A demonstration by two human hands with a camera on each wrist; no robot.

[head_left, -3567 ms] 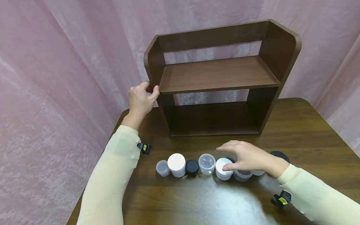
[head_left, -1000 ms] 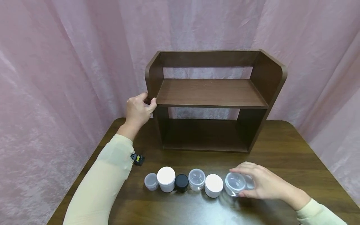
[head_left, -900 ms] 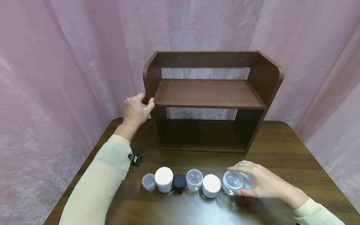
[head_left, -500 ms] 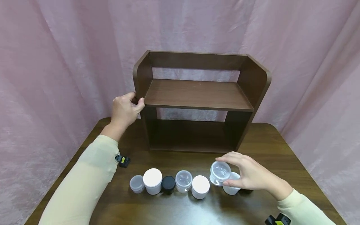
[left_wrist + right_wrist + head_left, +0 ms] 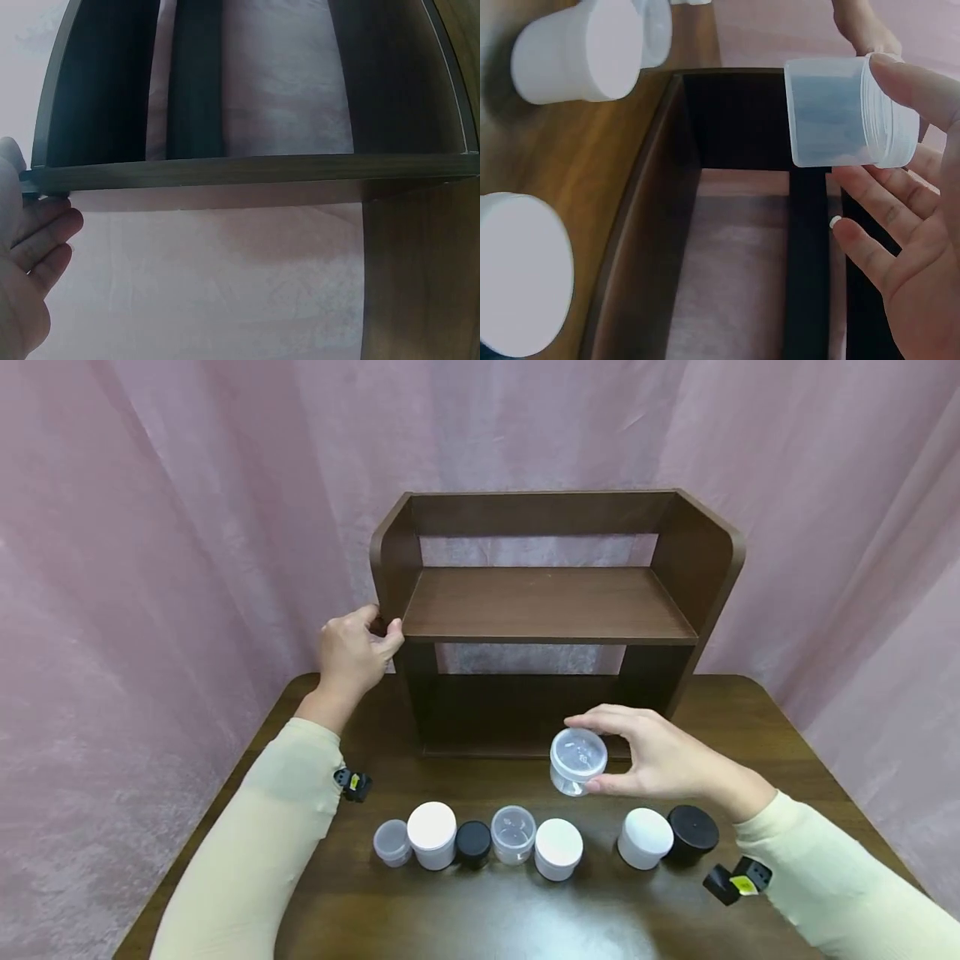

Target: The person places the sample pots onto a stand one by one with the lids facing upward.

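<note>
Right grip [image 5: 660, 760] pinching clear jar [image 5: 577, 762], left grip [image 5: 352, 647] (fingertips hidden) clasping shelf [image 5: 555, 602].

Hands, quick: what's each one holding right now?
Left hand: grips the shelf's left side panel.
Right hand: holds a clear jar, lifted off the table.

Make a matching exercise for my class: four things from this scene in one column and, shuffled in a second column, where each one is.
Things:
1. clear jar
2. left hand
3. large black jar
4. small frosted jar

Places:
A. left end of the row on the table
B. on the left side panel of the wooden shelf
C. held above the table by the right hand
D. right end of the row, beside a white jar

Pairs: 1-C, 2-B, 3-D, 4-A
</note>
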